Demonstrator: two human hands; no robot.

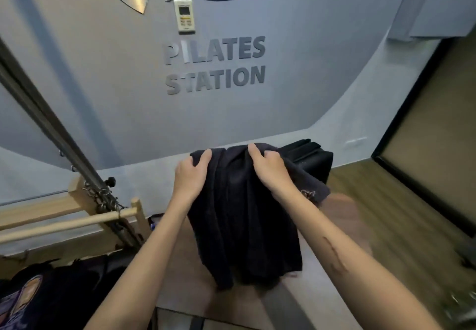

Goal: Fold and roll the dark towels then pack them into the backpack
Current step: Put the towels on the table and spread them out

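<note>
A dark towel hangs in the air in front of me, bunched in loose folds, its lower end near the floor. My left hand grips its upper left edge. My right hand grips the top edge a little to the right, fingers curled over the cloth. One corner with a small embroidered mark sticks out to the right under my right wrist. A dark bag with a colourful print lies at the bottom left, partly cut off by the frame.
A black box-shaped case stands on the wooden floor behind the towel, by the wall. A wooden frame with bars, chains and a metal pole fills the left. A dark-framed panel is on the right.
</note>
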